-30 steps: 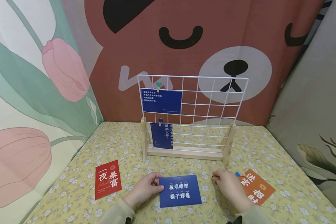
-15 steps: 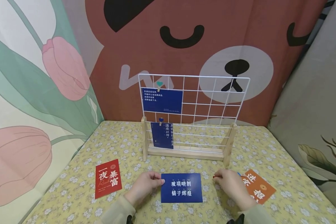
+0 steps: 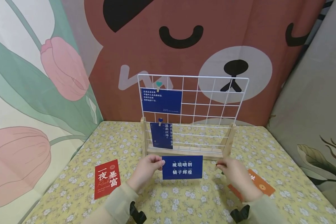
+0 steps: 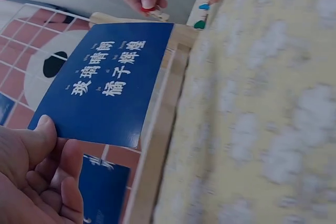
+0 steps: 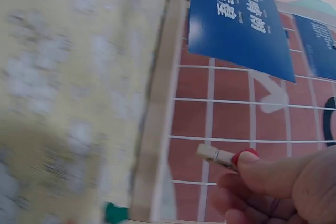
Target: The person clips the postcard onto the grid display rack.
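Here, I see the left hand pinching a smooth, rectangular blue card by its edge, before the white wire grid. The right hand pinches a wooden clothespin, its red end partly thumb-covered; that arm hides some of the orange card.

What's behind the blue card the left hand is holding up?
Behind the held blue card stand the white wire grid and its wooden base. In the head view, the card covers a patch of flowered tablecloth; anything lying there cannot be seen.
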{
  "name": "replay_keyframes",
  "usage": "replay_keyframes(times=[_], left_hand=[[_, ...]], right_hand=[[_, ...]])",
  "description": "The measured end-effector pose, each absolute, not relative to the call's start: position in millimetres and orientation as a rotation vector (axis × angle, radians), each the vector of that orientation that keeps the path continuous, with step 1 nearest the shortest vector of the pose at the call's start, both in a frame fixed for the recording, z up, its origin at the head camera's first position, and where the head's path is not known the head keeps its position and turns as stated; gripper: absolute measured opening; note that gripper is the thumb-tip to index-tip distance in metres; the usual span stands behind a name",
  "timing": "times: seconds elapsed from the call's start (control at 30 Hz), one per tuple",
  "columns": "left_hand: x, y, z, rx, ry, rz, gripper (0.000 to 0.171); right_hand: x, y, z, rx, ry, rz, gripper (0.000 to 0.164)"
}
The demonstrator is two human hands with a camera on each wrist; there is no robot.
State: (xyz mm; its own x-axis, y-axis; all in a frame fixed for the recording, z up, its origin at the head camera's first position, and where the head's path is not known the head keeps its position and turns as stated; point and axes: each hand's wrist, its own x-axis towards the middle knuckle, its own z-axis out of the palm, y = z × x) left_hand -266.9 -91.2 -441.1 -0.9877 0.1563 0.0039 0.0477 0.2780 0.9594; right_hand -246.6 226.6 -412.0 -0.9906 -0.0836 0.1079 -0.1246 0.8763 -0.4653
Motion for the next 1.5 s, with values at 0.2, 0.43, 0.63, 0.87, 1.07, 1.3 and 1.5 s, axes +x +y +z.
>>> replay_keyframes(times=[0.2,0.43,0.63,0.87,1.07,1.3,1.5], left_hand=[[-281,-80,-415,0.264,2.476,1.878,0.016],[-301,-64,-379,0.304,2.570,1.856,0.013],[-316,-50,-355,0.323,2.604,1.852,0.013],[-332,-36,-332,0.319,2.624,1.881,0.014],[-342,-27,-315,0.335,2.615,1.938,0.017],[-345,-20,-298,0.316,2.636,1.951,0.018],[-346,-16,-286,0.322,2.648,1.976,0.019]], right_hand=[[-250,232,-377,0.128,-2.886,0.831,0.026],[-254,238,-343,0.212,-2.729,0.794,0.027],[-260,238,-318,0.293,-2.666,0.749,0.027],[-268,236,-295,0.351,-2.614,0.690,0.024],[-276,231,-275,0.377,-2.570,0.671,0.023],[-286,224,-256,0.432,-2.543,0.642,0.023],[-294,217,-240,0.443,-2.572,0.661,0.026]])
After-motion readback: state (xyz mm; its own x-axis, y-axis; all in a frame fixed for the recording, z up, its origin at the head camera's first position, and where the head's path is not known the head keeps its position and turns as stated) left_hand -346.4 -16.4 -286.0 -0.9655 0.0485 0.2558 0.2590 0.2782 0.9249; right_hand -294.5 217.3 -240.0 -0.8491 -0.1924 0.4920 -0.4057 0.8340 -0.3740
